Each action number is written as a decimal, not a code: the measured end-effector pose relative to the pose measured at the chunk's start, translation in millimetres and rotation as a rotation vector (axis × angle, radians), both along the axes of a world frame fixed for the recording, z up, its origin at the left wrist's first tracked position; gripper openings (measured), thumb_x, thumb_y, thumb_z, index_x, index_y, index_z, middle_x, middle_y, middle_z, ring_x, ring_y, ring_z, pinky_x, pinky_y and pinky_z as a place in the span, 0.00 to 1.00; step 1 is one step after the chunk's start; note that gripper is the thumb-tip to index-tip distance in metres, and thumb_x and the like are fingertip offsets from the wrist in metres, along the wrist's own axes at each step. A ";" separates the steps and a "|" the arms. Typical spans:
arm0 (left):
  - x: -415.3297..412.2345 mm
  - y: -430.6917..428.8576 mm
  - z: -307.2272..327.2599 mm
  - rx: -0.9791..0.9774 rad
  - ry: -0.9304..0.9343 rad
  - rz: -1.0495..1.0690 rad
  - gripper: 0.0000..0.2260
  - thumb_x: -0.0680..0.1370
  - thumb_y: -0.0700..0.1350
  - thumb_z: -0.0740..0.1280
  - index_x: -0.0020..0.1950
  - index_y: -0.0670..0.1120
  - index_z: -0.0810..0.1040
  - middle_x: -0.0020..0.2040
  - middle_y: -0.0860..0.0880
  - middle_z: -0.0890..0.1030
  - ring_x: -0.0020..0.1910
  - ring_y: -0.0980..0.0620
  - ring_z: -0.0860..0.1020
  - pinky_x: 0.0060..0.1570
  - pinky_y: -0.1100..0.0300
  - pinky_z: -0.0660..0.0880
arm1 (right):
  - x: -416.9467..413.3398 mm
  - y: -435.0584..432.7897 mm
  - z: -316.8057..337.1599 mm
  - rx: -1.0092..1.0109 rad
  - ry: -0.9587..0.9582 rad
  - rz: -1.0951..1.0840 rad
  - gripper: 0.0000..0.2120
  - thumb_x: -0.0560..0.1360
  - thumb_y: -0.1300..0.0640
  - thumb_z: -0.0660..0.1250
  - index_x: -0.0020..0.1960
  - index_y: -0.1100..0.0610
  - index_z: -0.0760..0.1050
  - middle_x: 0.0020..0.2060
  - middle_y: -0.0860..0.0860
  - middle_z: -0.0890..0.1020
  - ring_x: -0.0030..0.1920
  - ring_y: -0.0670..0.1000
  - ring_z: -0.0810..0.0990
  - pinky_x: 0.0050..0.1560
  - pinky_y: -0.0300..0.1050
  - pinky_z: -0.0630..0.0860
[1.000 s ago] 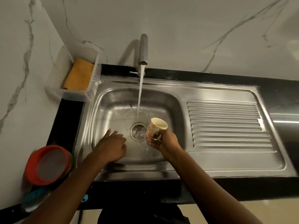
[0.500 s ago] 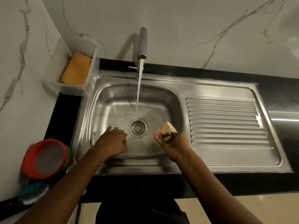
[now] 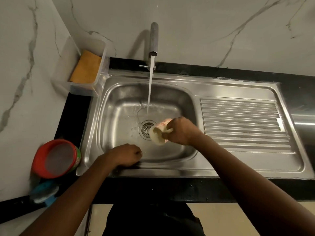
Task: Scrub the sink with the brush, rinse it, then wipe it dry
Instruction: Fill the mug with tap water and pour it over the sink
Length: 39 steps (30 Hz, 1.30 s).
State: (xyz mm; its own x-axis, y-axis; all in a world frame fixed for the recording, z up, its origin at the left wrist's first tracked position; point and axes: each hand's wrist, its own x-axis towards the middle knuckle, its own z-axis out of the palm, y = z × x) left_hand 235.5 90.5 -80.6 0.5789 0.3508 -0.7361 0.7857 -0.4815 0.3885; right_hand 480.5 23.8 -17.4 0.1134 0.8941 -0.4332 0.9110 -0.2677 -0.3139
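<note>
Fingers of the right hand wrap a small flower-patterned cup, tipped on its side with its mouth turned toward the camera, so it looks as if water is being poured into the basin. Directly under the cup sits the drain strainer. Beyond the hand, the faucet runs a steady stream onto the floor of the sink, landing just past the strainer. The left hand is curled into a loose fist, holding nothing, resting at the near wall of the basin.

Judging from this, the task is in its rinsing step: no foam shows on the steel, and water is being spread around. To the right of the right hand, the ribbed drainboard looks largely dry. Wiping is still to come. Far to the left of the left hand, an orange cloth lies in a clear plastic tray against the wall, untouched. A blue brush rests on the counter near a red-lidded tub, put aside.
</note>
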 end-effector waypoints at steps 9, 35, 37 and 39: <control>18.1 -20.3 -1.9 -0.152 0.000 -0.026 0.21 0.87 0.58 0.55 0.70 0.49 0.78 0.72 0.45 0.77 0.69 0.46 0.75 0.68 0.55 0.69 | 1.2 -2.7 26.0 -0.123 -0.290 0.455 0.22 0.76 0.39 0.69 0.61 0.53 0.83 0.57 0.53 0.85 0.54 0.56 0.83 0.46 0.44 0.72; 11.3 21.8 62.3 0.195 -0.552 0.514 0.17 0.85 0.58 0.60 0.44 0.51 0.79 0.37 0.51 0.82 0.38 0.54 0.80 0.46 0.50 0.78 | -19.5 78.8 47.7 0.291 1.037 -0.951 0.15 0.82 0.52 0.65 0.57 0.64 0.79 0.40 0.60 0.85 0.40 0.57 0.85 0.53 0.58 0.84; 11.2 25.3 69.2 0.231 -0.578 0.542 0.18 0.84 0.59 0.59 0.47 0.50 0.81 0.38 0.50 0.83 0.39 0.53 0.81 0.47 0.50 0.79 | -21.3 83.2 54.7 0.313 1.041 -0.938 0.14 0.82 0.52 0.65 0.56 0.64 0.80 0.41 0.60 0.86 0.41 0.57 0.86 0.53 0.57 0.84; 12.4 29.2 75.3 0.261 -0.600 0.553 0.18 0.84 0.60 0.59 0.45 0.52 0.80 0.36 0.51 0.82 0.37 0.53 0.81 0.45 0.49 0.79 | -22.3 86.8 58.9 0.329 1.039 -0.939 0.14 0.82 0.52 0.65 0.56 0.64 0.80 0.41 0.60 0.86 0.41 0.57 0.86 0.53 0.57 0.85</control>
State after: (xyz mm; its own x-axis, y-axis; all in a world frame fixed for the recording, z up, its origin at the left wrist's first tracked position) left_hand 247.9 119.7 -5.3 0.5406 0.8131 -0.2161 0.6305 -0.2215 0.7439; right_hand 458.3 110.7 41.5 0.4733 0.7410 -0.4764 -0.2343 -0.4154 -0.8789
